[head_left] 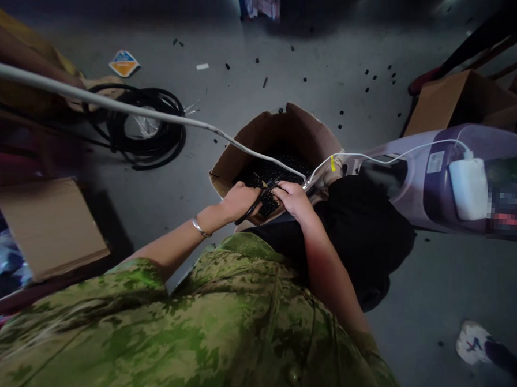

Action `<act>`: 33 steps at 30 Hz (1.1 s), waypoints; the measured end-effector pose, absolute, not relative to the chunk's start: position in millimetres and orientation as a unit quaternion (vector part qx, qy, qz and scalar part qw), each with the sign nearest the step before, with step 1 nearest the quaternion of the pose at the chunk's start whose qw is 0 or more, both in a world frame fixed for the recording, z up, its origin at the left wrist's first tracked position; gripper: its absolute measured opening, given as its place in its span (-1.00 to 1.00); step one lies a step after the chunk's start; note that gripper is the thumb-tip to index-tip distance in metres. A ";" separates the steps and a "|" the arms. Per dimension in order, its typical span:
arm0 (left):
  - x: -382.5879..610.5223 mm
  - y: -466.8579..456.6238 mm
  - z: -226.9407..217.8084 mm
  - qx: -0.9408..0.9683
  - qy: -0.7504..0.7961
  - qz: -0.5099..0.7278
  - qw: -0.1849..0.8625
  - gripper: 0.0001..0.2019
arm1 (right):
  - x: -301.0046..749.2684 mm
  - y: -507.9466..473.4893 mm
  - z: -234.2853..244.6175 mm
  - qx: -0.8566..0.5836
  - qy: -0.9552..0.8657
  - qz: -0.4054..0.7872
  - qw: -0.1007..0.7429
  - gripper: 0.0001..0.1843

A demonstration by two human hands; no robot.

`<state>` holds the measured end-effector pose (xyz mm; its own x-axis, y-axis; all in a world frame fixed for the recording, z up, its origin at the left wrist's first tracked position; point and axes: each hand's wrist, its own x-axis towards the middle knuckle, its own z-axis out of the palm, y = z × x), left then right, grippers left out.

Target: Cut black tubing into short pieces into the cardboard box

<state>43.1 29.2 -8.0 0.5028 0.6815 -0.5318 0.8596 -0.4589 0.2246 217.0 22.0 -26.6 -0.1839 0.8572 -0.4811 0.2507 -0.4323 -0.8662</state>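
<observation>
My left hand point(239, 199) and my right hand point(293, 198) are close together over an open cardboard box point(261, 133) filled with small black pieces point(272, 170). Both hands grip a black cable point(252, 209) that loops between them. A silver bracelet point(200, 228) sits on my left wrist. A white cord point(116, 106) stretches from the left edge across the box towards my right hand. A thinner white wire point(386, 157) runs from there to a white adapter point(470, 187) on the right.
A coil of black cable point(143, 127) lies on the grey floor at left. A flat cardboard piece point(49, 226) is lower left, another cardboard box point(462, 103) upper right. Small black bits point(368, 78) are scattered on the floor. Another person's shoe point(471, 341) is lower right.
</observation>
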 end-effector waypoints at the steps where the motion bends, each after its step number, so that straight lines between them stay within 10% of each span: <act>1: 43.8 30.0 -6.1 0.834 0.463 -0.187 0.234 -0.77 | 217.4 21.6 -27.0 -0.585 -0.456 0.619 0.260 -0.88; 33: 41.6 24.2 -5.7 0.827 0.479 -0.200 0.215 -0.78 | 218.1 20.3 -29.2 -0.561 -0.414 0.664 0.269 -0.79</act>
